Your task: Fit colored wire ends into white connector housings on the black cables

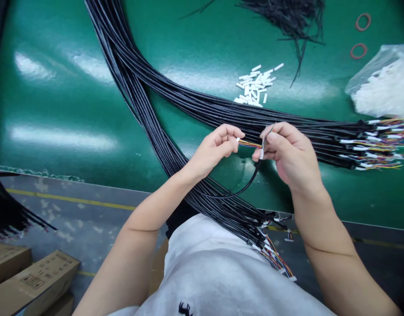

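In the middle of the view, my left hand (221,147) pinches a small white connector (237,140) at the end of several coloured wires (249,143). These wires run right to my right hand (289,151), which is closed around a thin dark cable tie (264,139). A short white sleeve (261,154) shows beside the tie, under my right fingertips. From there a black cable (249,184) curves down and left to a thick cable bundle (159,131) that passes beneath my left forearm. The tie's exact wrap is hidden by my fingers.
A second cable bundle (221,105) lies across the green table (73,109), its wired ends at right. Beyond it are loose white sleeves (254,85), black tie offcuts (287,17), two reddish rings (362,22) and a clear bag (382,83). Cardboard boxes (40,281) stand lower left.
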The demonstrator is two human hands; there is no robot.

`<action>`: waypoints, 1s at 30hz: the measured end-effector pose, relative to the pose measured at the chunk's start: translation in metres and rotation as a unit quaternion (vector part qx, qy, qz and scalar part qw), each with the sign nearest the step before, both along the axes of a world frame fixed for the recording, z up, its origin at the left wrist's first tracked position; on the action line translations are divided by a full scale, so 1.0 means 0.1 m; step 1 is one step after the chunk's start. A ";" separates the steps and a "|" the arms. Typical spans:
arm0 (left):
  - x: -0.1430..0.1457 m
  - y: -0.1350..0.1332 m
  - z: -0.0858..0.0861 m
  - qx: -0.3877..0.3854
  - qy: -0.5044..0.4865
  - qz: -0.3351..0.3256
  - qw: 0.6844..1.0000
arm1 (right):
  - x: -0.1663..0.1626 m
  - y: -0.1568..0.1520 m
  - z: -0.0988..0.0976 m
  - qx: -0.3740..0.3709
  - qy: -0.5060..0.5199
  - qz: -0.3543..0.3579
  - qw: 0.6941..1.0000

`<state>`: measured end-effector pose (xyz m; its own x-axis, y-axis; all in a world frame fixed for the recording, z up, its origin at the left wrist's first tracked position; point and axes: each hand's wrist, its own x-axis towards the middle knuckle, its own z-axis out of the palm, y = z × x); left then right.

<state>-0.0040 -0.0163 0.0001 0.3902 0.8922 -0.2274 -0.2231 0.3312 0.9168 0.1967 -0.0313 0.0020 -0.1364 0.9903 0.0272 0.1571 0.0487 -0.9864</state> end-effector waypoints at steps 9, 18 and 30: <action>0.01 0.00 0.04 -0.002 0.002 0.005 1.000 | -0.05 -0.03 0.15 -0.180 0.159 -0.043 0.970; 0.01 0.01 0.04 -0.013 0.001 0.015 1.000 | -0.05 -0.02 0.14 -0.194 0.165 -0.057 0.965; 0.02 0.00 0.03 -0.014 -0.002 0.009 1.000 | -0.09 -0.08 0.06 0.026 0.060 -0.051 0.997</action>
